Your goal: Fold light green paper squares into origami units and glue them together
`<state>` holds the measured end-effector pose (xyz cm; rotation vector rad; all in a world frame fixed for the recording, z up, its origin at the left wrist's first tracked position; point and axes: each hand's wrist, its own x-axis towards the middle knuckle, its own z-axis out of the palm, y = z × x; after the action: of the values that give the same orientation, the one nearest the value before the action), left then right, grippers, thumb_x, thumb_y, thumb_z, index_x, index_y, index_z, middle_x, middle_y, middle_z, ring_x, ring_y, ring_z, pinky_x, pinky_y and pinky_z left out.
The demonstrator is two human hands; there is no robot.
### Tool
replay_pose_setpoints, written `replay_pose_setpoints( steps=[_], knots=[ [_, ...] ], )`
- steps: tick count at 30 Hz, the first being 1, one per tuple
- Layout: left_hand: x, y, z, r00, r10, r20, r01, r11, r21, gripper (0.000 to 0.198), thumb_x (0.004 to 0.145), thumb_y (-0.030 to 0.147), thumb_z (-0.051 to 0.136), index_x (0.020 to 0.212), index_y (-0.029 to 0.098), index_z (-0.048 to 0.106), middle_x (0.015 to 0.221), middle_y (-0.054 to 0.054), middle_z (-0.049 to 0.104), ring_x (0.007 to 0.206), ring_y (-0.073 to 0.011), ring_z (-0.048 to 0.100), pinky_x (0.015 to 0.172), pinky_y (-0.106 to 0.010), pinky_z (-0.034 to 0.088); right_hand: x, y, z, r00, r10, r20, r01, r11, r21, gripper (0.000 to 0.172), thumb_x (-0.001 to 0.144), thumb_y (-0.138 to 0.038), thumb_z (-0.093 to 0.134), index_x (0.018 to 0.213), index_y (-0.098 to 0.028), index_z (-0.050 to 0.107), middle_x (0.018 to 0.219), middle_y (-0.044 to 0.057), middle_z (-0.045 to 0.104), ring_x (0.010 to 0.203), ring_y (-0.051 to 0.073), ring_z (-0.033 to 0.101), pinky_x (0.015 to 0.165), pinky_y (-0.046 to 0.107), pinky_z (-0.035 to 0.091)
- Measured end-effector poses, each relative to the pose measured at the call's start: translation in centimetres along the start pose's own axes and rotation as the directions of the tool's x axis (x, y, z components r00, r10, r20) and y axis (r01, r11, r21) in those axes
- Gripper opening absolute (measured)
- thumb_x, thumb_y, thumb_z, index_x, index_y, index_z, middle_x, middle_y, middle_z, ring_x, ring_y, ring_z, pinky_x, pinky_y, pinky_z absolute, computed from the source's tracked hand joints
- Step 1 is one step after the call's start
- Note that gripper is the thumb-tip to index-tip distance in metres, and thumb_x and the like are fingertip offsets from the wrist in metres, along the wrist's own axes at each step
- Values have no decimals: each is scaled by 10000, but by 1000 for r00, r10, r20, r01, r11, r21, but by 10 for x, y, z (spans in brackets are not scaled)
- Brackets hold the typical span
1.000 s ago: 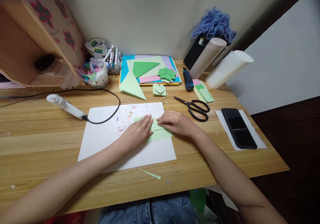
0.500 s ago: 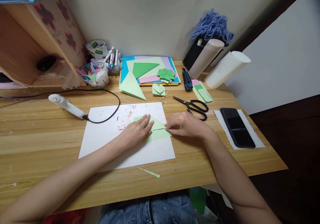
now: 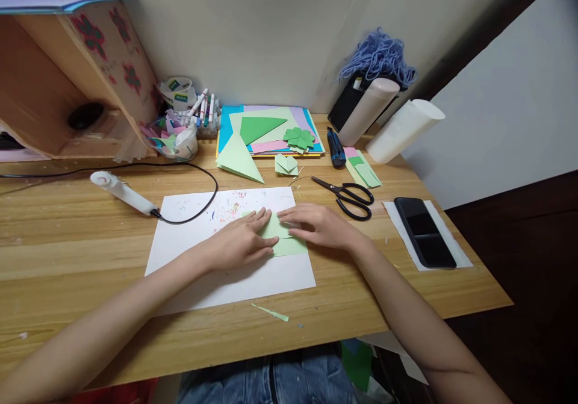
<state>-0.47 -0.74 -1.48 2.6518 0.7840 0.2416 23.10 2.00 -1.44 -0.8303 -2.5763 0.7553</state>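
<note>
A light green folded paper [image 3: 289, 247] lies on a white sheet [image 3: 189, 286] marked with coloured specks. My left hand [image 3: 241, 239] rests flat over the paper's left part, fingers spread. From the right, my right hand [image 3: 318, 226] reaches over the paper's upper right part, its fingers stretched out and touching it. A crease or slit runs across the paper between the hands. Both hands partly cover its outline. Black-handled scissors [image 3: 347, 196] lie open, beyond my right hand. A folded paper heart [image 3: 286, 164] sits behind the sheet.
At the back are coloured papers [image 3: 266, 147] with a green paper clover [image 3: 299, 138], a box cutter [image 3: 336, 148], and a cup of scraps [image 3: 174, 142]. A glue gun [image 3: 121, 193] with its cord lies left. A phone [image 3: 424, 232] lies right; a paper strip [image 3: 270, 312] lies in front.
My right hand has moved from pinching the paper's right edge to lying over its upper right part, fingers extended. My left hand's fingers have spread. The view has shifted slightly.
</note>
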Motion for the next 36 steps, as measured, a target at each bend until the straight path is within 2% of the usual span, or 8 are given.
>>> replay_pose_setpoints(
  steps=[4, 7, 9, 12, 18, 26, 30, 36],
  knots=[
    [1, -5, -5, 989, -139, -48, 138, 990, -16, 306, 868, 340, 396, 878, 199, 667, 1275, -96, 481, 1175, -235, 440, 968, -450, 335, 4, 2, 12, 999, -36, 5, 36, 999, 3, 279, 819, -206, 513, 1089, -191, 583, 1125, 68, 594, 1054, 182, 506, 885, 375, 426],
    [2, -11, -1, 883, -408, -231, 421, 907, 8, 294, 819, 399, 471, 898, 160, 623, 1111, -117, 568, 990, -232, 549, 823, -399, 439, 4, 2, 13, 1000, -14, -11, 14, 1000, 11, 264, 819, -211, 520, 1073, -197, 590, 1132, 64, 592, 1052, 182, 504, 873, 375, 438],
    [2, -14, 4, 819, -489, -301, 517, 856, 18, 445, 717, 485, 575, 989, 134, 560, 1042, -131, 560, 913, -249, 554, 732, -378, 456, 5, 1, 12, 1000, -11, -20, 11, 1000, 14, 256, 812, -207, 531, 1060, -200, 596, 1124, 63, 597, 1048, 179, 506, 862, 370, 446],
    [1, -17, 10, 795, -528, -299, 543, 839, -40, 557, 658, 515, 620, 1054, 145, 491, 974, -100, 550, 825, -224, 555, 651, -335, 447, 6, 0, 11, 999, -12, -30, 12, 1000, 7, 247, 810, -205, 536, 1049, -208, 602, 1107, 64, 608, 1033, 178, 515, 850, 371, 452],
    [1, -13, 16, 754, -586, -297, 544, 810, -218, 327, 718, 412, 588, 955, 194, 530, 895, -36, 570, 776, -178, 547, 616, -289, 431, 6, 1, 12, 999, -11, -34, 11, 1000, -14, 247, 806, -200, 539, 1044, -216, 604, 1098, 63, 613, 1015, 179, 521, 826, 369, 462],
    [4, -4, 25, 842, -368, -393, 367, 927, -81, 251, 809, 171, 464, 1043, 181, 554, 927, -65, 596, 834, -180, 548, 723, -331, 450, 6, -2, 11, 999, -25, -40, 23, 999, -44, 210, 809, -195, 528, 1000, -194, 615, 1123, 71, 598, 1026, 188, 513, 840, 383, 451],
    [3, -3, 29, 899, -243, -366, 285, 956, 66, 389, 759, 40, 429, 1110, 171, 529, 1002, -94, 608, 899, -208, 549, 728, -363, 469, 6, -2, 11, 999, -23, -45, 21, 999, -43, 209, 802, -188, 534, 995, -198, 613, 1119, 73, 600, 1021, 190, 518, 838, 389, 450],
    [1, -4, 32, 940, -117, -320, 182, 967, 181, 392, 803, 45, 385, 1178, 116, 474, 1133, -128, 580, 974, -206, 553, 777, -366, 495, 6, -1, 13, 999, -18, -48, 17, 999, -34, 195, 803, -191, 529, 979, -192, 614, 1124, 74, 594, 1033, 192, 507, 851, 391, 445]
  ],
)
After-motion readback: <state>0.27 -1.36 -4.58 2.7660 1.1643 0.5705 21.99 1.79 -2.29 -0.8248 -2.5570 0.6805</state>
